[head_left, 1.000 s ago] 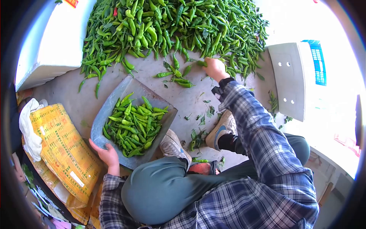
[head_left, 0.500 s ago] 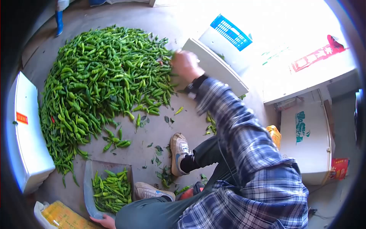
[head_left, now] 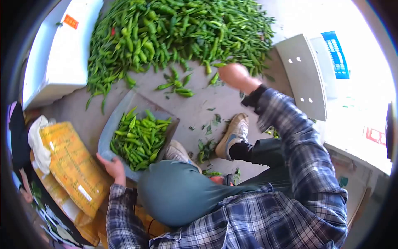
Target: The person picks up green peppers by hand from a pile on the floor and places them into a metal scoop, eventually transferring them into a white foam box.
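Note:
A large heap of green peppers (head_left: 178, 33) covers the floor at the top. A grey scoop-like tray (head_left: 108, 124) stands in front of it with green peppers (head_left: 139, 141) inside. My left hand (head_left: 112, 167) grips the tray's near left edge. Out over the floor at the heap's lower right edge is my right hand (head_left: 235, 76), blurred and closed; a green pepper shows at its fingertips. A few loose peppers (head_left: 178, 86) lie between the heap and the tray.
A white foam box (head_left: 62, 54) is at the upper left, yellow sacks (head_left: 74, 162) at the left. On the right stand a white panel (head_left: 304, 74) and a blue crate (head_left: 336, 54). My shoes (head_left: 234, 135) rest among scattered leaves. Part of another person (head_left: 25, 182) shows at far left.
The view has turned down and left, bringing more of the tray, my left arm and the sacks into sight. My right hand has moved from the heap's right side to its lower edge.

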Available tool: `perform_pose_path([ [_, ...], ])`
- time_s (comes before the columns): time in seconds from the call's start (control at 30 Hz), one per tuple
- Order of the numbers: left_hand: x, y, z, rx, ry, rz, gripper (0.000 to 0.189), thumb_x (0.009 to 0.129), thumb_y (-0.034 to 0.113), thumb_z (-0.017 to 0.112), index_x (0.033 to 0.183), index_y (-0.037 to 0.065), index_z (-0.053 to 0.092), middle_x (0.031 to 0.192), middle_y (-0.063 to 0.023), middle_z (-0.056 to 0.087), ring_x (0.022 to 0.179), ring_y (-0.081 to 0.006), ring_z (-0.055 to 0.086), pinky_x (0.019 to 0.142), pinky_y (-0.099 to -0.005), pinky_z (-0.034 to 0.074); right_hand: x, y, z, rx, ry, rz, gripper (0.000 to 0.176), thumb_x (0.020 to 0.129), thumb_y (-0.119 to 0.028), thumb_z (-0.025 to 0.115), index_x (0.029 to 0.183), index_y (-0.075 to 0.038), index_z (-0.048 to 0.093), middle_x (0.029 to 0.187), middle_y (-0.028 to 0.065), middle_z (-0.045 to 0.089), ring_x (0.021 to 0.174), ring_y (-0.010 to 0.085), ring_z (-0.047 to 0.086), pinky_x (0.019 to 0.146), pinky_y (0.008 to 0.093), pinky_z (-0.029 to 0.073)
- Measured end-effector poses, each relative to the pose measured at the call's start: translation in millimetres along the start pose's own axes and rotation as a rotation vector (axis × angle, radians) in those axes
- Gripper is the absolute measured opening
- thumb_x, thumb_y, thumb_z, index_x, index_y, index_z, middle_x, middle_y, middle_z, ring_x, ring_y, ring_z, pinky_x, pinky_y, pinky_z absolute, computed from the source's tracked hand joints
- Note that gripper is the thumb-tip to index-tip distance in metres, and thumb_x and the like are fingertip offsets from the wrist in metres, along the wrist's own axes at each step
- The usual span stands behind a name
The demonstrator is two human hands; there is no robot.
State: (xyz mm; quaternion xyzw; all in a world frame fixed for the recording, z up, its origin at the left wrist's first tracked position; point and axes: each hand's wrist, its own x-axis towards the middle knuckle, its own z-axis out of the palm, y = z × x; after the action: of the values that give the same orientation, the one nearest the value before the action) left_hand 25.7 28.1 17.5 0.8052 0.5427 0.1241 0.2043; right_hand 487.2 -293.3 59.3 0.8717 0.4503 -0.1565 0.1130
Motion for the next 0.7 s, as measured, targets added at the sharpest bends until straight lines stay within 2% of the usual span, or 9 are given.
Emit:
perform_pose_path([
  [0.03,-0.7,4.2,-3.2,-0.016,-0.018,-0.035,0.073,0.075,0.002,0.048,0.139,0.010,0.013,0.120,-0.0319,0.046,0.105,-0.0451,0.050,0.089,-0.0448,0.041,9.3,-37.2,12.7,-0.012,-0.105,-0.084,0.011,0.075,-0.014,0.054,0.076,-0.011,0.065,0.078,0.0083,0.066,0.071,0.0294,0.064,0.054,0.0406,0.052],
  [0.13,-2.3,25.6,-9.9,-0.020,-0.046,-0.089,0.074,0.076,0.002,0.048,0.140,0.010,0.012,0.119,-0.0319,0.046,0.104,-0.0449,0.050,0.088,-0.0447,0.041,18.6,-110.1,34.3,0.384,0.073,0.040,0.021,0.079,-0.015,0.051,0.098,-0.010,0.059,0.088,0.0116,0.061,0.083,0.0292,0.061,0.070,0.0408,0.050],
  [0.23,-1.7,21.6,-9.3,-0.020,-0.057,-0.101,0.074,0.077,0.002,0.049,0.140,0.009,0.011,0.119,-0.0318,0.047,0.104,-0.0447,0.050,0.088,-0.0448,0.041,27.6,-139.3,45.7,0.270,0.183,0.033,0.024,0.080,-0.016,0.052,0.102,-0.007,0.053,0.090,0.0130,0.061,0.086,0.0299,0.060,0.073,0.0392,0.049],
  [0.3,-1.2,21.2,-9.4,-0.029,-0.049,-0.069,0.074,0.077,0.003,0.050,0.140,0.010,0.012,0.118,-0.0319,0.047,0.103,-0.0446,0.051,0.088,-0.0448,0.041,34.7,-147.3,64.7,0.270,-0.052,0.147,0.028,0.078,-0.019,0.057,0.101,-0.005,0.050,0.090,0.0150,0.061,0.086,0.0313,0.061,0.073,0.0390,0.049],
  [0.43,-1.7,21.1,-10.1,-0.065,-0.054,-0.093,0.073,0.077,0.003,0.050,0.140,0.009,0.012,0.120,-0.0321,0.046,0.105,-0.0448,0.050,0.089,-0.0448,0.041,28.6,-149.0,58.1,0.547,-0.162,0.318,0.043,0.073,-0.031,0.062,0.101,-0.002,0.047,0.083,0.0204,0.063,0.080,0.0350,0.062,0.070,0.0428,0.049],
  [0.53,-0.9,15.2,-6.7,-0.052,-0.025,-0.038,0.072,0.078,0.004,0.049,0.139,0.008,0.013,0.122,-0.0322,0.043,0.106,-0.0451,0.049,0.090,-0.0450,0.040,21.0,-168.2,43.5,0.650,-0.119,0.268,0.041,0.072,-0.031,0.061,0.097,-0.001,0.048,0.083,0.0196,0.063,0.081,0.0350,0.062,0.071,0.0428,0.050],
  [0.6,-0.7,14.9,-8.1,-0.078,-0.048,-0.053,0.071,0.078,0.005,0.049,0.139,0.007,0.013,0.125,-0.0320,0.042,0.108,-0.0453,0.048,0.090,-0.0452,0.040,13.2,-190.7,22.5,0.724,-0.140,0.179,0.046,0.072,-0.035,0.061,0.103,-0.003,0.050,0.083,0.0191,0.063,0.081,0.0359,0.062,0.073,0.0431,0.049],
  [0.67,-0.2,13.1,-7.5,-0.073,-0.041,-0.045,0.071,0.078,0.006,0.050,0.139,0.007,0.013,0.125,-0.0320,0.042,0.107,-0.0453,0.048,0.090,-0.0451,0.040,7.4,-209.5,5.7,0.890,-0.224,-0.065,0.048,0.072,-0.037,0.062,0.108,-0.007,0.053,0.084,0.0159,0.064,0.080,0.0337,0.062,0.073,0.0424,0.049],
  [0.7,0.3,12.5,-7.1,-0.069,-0.033,-0.033,0.072,0.078,0.006,0.050,0.139,0.007,0.013,0.125,-0.0319,0.042,0.107,-0.0453,0.048,0.090,-0.0450,0.040,9.4,-210.9,6.5,0.890,-0.226,-0.066,0.048,0.072,-0.037,0.062,0.108,-0.007,0.053,0.084,0.0159,0.064,0.080,0.0337,0.062,0.073,0.0424,0.049],
])
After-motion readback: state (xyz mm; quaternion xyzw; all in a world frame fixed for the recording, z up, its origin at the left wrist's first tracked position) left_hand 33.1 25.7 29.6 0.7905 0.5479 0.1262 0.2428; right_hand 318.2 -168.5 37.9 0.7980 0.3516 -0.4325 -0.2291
